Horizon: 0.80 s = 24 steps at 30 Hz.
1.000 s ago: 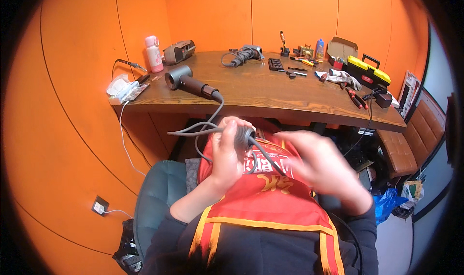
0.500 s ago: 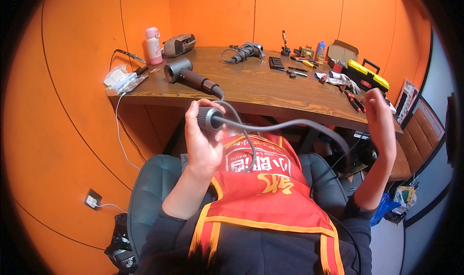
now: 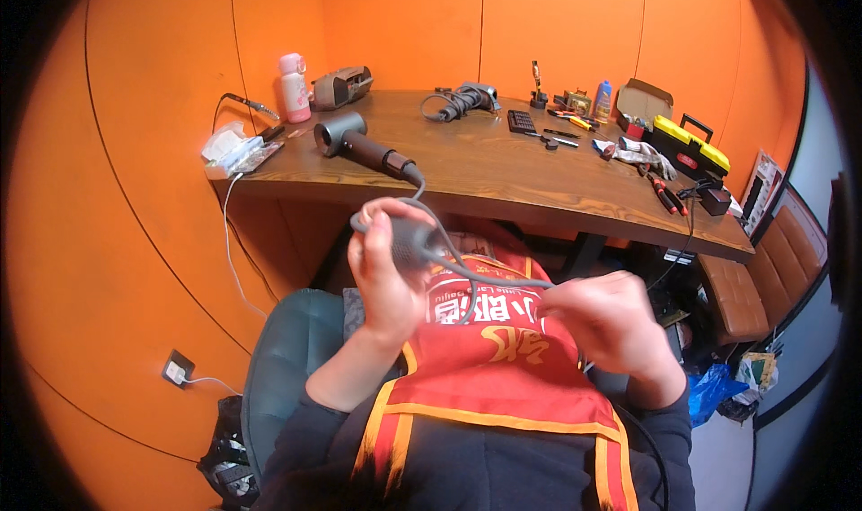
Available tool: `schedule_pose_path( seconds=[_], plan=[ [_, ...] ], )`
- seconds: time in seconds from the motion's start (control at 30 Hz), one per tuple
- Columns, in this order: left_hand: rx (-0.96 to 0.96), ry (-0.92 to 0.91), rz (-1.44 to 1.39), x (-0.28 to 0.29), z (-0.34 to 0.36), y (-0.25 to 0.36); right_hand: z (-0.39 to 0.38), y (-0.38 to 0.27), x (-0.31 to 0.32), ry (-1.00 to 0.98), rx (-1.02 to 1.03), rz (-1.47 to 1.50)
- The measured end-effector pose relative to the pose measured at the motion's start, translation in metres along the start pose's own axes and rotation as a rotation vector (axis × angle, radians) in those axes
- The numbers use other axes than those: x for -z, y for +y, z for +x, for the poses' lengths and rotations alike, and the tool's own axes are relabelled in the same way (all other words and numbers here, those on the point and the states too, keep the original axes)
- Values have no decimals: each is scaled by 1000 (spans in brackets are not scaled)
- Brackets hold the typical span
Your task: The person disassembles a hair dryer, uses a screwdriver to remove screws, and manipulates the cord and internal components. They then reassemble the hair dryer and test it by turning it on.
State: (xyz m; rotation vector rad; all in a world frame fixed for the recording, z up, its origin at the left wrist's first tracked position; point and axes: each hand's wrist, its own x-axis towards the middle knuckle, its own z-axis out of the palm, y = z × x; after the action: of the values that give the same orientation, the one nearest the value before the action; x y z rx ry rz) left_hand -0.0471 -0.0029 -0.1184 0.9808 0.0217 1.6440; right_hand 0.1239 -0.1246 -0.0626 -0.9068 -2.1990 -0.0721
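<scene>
The left hand is wrapped around a dark grey cylinder, thumb on the near side; motion blurs the cylinder's surface. A grey cable runs from it across to the right hand, whose fingers are closed on the cable. Both hands are above the red apron, short of the tabletop.

Just beyond the left hand, a hair dryer lies on the tabletop, a grey cord hanging from its handle end toward that hand. Farther past the left hand, a pink bottle stands upright with its cap on, so its contents are hidden.

Beyond the right hand and to its right is a black toolbox with its yellow lid down and handle raised; what it holds cannot be seen. Behind that, a cardboard box has its flap up; a red item shows at its front, whether inside or before it I cannot tell. A blue bottle stands upright just left of the box.

Low to the right of the right hand lies a blue plastic bag, contents unclear.
</scene>
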Motion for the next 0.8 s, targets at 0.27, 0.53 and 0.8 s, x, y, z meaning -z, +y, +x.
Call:
schedule_pose_path(
  seconds=[0.27, 0.53, 0.8],
  plan=[
    [46, -97, 30, -1, -8, -12, 8, 17, -34, 11, -96, -109],
    [445, -55, -191, 1, -7, -18, -14, 6, 16, -255, -116, -156],
    [798, 263, -424, 19, 11, -38, -93, 9, 112, 427, -50, -441]
  ],
)
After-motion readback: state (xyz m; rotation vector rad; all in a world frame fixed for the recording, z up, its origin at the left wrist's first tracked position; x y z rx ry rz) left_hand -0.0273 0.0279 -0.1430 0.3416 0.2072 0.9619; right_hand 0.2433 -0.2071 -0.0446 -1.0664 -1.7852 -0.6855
